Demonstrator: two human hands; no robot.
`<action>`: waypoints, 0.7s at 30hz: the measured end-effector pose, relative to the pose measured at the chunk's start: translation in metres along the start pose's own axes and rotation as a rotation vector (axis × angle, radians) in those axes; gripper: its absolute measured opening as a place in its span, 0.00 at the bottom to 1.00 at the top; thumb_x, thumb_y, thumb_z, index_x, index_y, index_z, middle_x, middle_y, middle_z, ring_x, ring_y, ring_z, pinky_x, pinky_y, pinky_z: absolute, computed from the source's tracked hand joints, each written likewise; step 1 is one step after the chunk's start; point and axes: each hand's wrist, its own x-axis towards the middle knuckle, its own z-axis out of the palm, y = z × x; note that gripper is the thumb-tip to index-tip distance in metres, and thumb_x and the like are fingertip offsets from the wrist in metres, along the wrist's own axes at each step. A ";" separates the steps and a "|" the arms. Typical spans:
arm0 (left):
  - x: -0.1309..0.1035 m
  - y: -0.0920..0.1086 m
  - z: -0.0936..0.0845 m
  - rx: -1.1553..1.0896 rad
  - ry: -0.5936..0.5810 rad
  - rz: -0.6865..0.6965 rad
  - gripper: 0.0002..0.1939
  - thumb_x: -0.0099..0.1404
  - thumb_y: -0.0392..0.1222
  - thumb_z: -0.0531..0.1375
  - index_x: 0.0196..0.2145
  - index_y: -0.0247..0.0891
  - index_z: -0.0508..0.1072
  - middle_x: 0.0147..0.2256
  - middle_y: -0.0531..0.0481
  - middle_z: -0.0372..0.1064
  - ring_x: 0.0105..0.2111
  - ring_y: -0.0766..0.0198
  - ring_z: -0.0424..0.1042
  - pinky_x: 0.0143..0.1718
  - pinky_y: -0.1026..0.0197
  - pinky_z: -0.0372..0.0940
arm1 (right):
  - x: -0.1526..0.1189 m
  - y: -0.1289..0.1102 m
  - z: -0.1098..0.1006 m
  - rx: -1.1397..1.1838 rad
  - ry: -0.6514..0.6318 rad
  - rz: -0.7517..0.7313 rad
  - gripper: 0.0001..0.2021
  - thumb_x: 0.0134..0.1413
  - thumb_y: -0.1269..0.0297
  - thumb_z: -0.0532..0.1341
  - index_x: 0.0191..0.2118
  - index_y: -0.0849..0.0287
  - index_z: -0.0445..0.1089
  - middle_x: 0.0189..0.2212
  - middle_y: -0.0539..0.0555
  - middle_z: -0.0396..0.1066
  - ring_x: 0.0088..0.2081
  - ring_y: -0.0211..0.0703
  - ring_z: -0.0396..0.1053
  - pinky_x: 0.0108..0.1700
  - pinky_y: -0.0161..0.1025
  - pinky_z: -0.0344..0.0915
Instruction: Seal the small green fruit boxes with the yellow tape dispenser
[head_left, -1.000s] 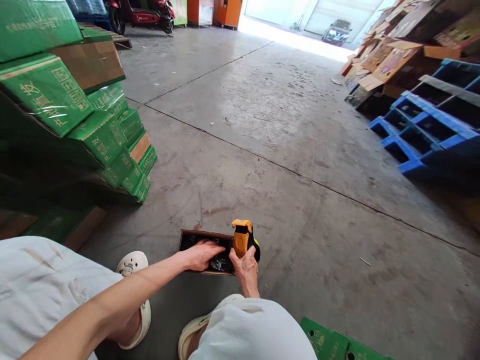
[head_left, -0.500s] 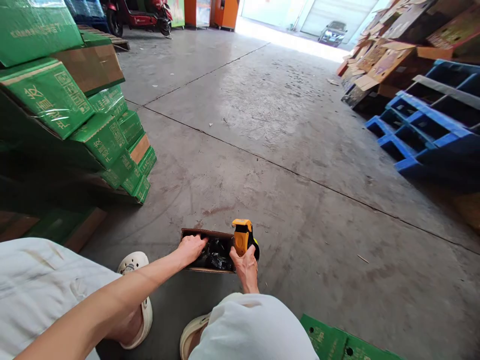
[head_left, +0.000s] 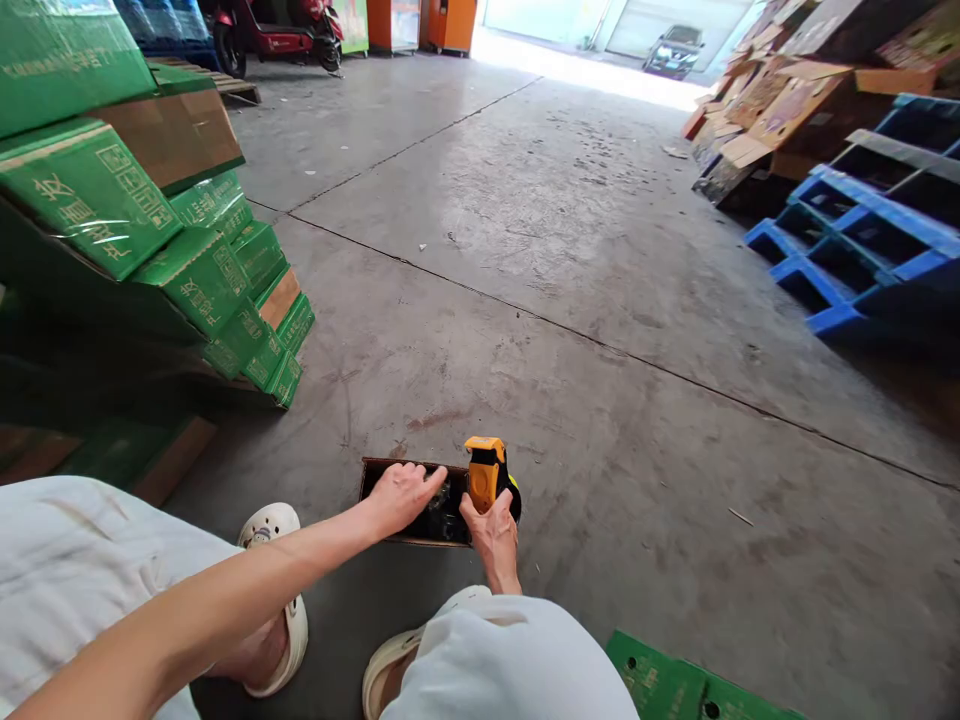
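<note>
- i have the left hand over the open cardboard box, palm down, fingers partly curled and a little apart, with one finger reaching toward the right end.
- i cannot tell whether that left hand pinches anything, since its fingertips and thumb are partly hidden from my view.
- i see the right hand wrapped firmly round an orange and black tool, thumb on the near side; a bit of bright yellow-green shows behind it.
- that tool stands upright at the right end of the box, just beside it; i cannot tell whether it touches the box wall.
- the box sits on the grey concrete floor, in front of the feet, its top open and its inside dark; shiny black plastic lies within, right of the left hand.
- nearest me are pale trousers at both knees and white clogs, one with small charms on it.
- on my left i have stacked green cartons; at lower right, a flat green piece with round holes.
- farther right are blue pallets and piled brown cartons.
- at the far end i make out a red scooter, orange cabinets and a parked car in bright light.
</note>
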 end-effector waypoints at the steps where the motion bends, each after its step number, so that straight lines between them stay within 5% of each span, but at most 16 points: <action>1: 0.007 0.007 0.001 -0.019 0.007 0.015 0.21 0.74 0.33 0.54 0.63 0.39 0.66 0.43 0.40 0.76 0.47 0.52 0.78 0.48 0.55 0.72 | 0.000 0.001 0.001 0.003 0.006 0.002 0.24 0.59 0.43 0.59 0.51 0.57 0.60 0.40 0.63 0.80 0.44 0.59 0.80 0.43 0.44 0.68; 5: 0.027 0.031 0.022 -0.185 -0.061 -0.031 0.17 0.75 0.29 0.50 0.55 0.38 0.71 0.49 0.40 0.75 0.50 0.54 0.78 0.50 0.55 0.73 | 0.001 0.004 0.004 0.012 0.030 -0.031 0.23 0.59 0.43 0.59 0.49 0.56 0.60 0.40 0.62 0.80 0.43 0.58 0.80 0.41 0.43 0.68; 9: 0.020 0.045 0.043 -0.332 -0.037 -0.062 0.27 0.71 0.27 0.52 0.65 0.37 0.66 0.66 0.37 0.65 0.65 0.55 0.68 0.64 0.55 0.67 | 0.001 0.005 0.006 0.002 0.061 -0.055 0.23 0.58 0.42 0.59 0.48 0.56 0.60 0.37 0.62 0.79 0.42 0.58 0.80 0.41 0.43 0.68; 13: 0.010 0.053 0.046 -0.331 -0.042 -0.063 0.30 0.69 0.28 0.52 0.68 0.37 0.65 0.73 0.36 0.53 0.71 0.45 0.55 0.67 0.42 0.63 | 0.001 0.010 0.010 0.016 0.068 -0.082 0.23 0.58 0.41 0.58 0.47 0.55 0.59 0.37 0.61 0.79 0.42 0.59 0.80 0.40 0.43 0.68; 21: 0.022 0.035 0.058 -0.625 -0.233 0.026 0.45 0.58 0.35 0.61 0.73 0.32 0.58 0.75 0.36 0.46 0.76 0.43 0.43 0.75 0.44 0.46 | 0.005 0.002 0.009 -0.110 0.041 -0.079 0.22 0.60 0.43 0.59 0.48 0.56 0.59 0.39 0.63 0.80 0.45 0.59 0.81 0.42 0.42 0.68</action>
